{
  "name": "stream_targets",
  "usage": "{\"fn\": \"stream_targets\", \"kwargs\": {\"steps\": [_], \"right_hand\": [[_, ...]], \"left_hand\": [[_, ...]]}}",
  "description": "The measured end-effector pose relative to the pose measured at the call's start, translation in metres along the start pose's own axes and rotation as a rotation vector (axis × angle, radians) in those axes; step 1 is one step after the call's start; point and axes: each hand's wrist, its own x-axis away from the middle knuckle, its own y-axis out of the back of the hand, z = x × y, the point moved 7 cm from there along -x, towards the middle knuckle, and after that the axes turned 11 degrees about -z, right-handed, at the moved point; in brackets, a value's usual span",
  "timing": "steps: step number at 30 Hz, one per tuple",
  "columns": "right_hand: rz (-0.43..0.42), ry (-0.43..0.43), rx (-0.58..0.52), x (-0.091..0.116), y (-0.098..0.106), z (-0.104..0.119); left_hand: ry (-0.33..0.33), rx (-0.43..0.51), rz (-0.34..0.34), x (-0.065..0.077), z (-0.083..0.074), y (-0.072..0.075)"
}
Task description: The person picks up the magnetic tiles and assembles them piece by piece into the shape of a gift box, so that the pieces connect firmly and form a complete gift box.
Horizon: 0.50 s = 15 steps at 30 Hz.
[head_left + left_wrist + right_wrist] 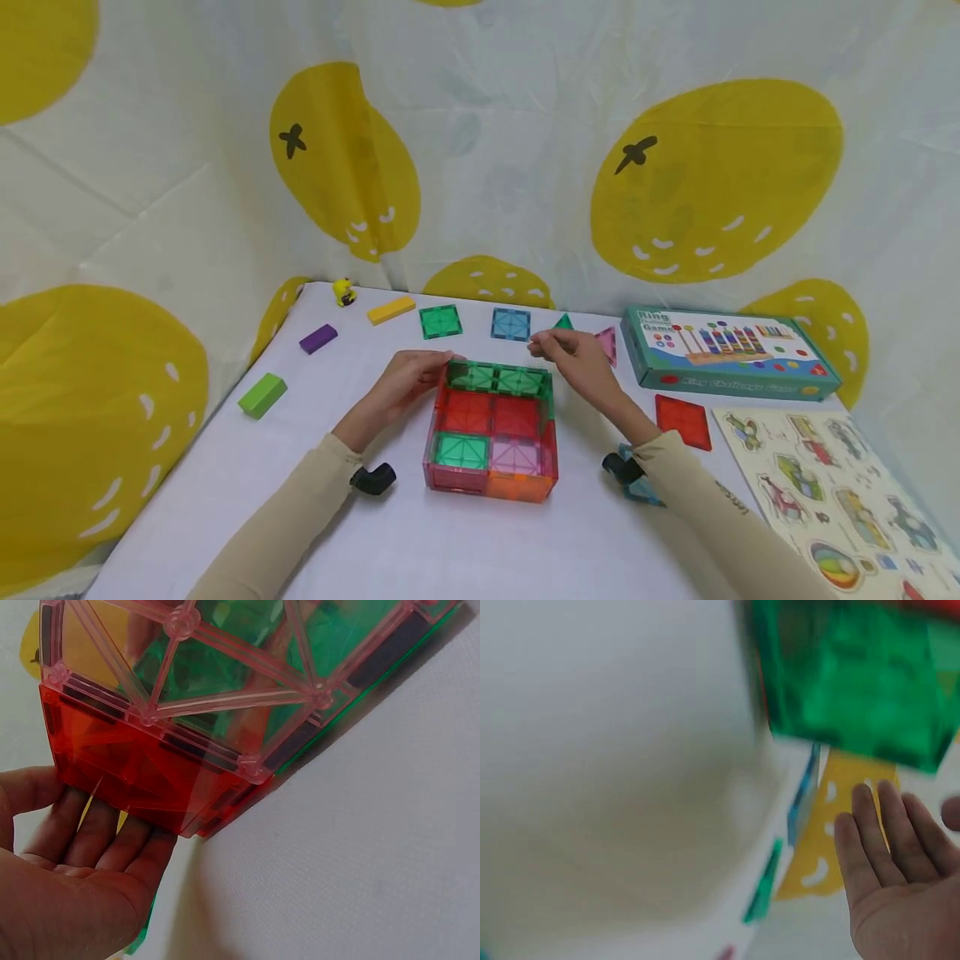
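Note:
A square open-topped box (520, 487) of see-through magnetic tiles stands mid-table, with green tiles (495, 379) along its back and red, green and pink tiles as its floor. My left hand (405, 379) is at the back left corner. In the left wrist view its fairly straight fingers touch the lower edge of a red wall tile (124, 765), beside a pink one (232, 709). Just off the back right corner is my right hand (581, 367), holding nothing. The right wrist view shows its fingers extended, apart from the blurred green wall (855, 690).
Behind the box lie a green tile (440, 322) and a blue tile (511, 324). On the right are a game box (731, 354), a red tile (683, 422) and a picture puzzle board (817, 500). Purple (318, 338), yellow (392, 310) and light green blocks (262, 396) lie left.

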Motion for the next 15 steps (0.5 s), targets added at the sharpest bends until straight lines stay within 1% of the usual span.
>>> {"fn": "stream_targets", "kwargs": {"steps": [3,5,8,12,15], "right_hand": [[0.052,0.094,0.136,-0.025,-0.003,0.003],[0.094,0.149,0.233,-0.038,-0.007,0.001],[0.171,0.202,0.330,-0.055,-0.016,-0.006],[0.273,0.200,0.409,-0.069,-0.036,-0.025],[0.343,0.184,0.443,-0.072,-0.050,-0.042]], "left_hand": [[0.007,0.012,-0.008,0.001,0.000,0.001],[0.008,0.023,-0.003,0.000,0.002,-0.001],[-0.003,0.025,0.005,-0.001,0.003,-0.004],[-0.013,0.005,-0.010,0.000,0.005,-0.003],[-0.016,0.001,-0.017,0.002,0.006,-0.002]]}}
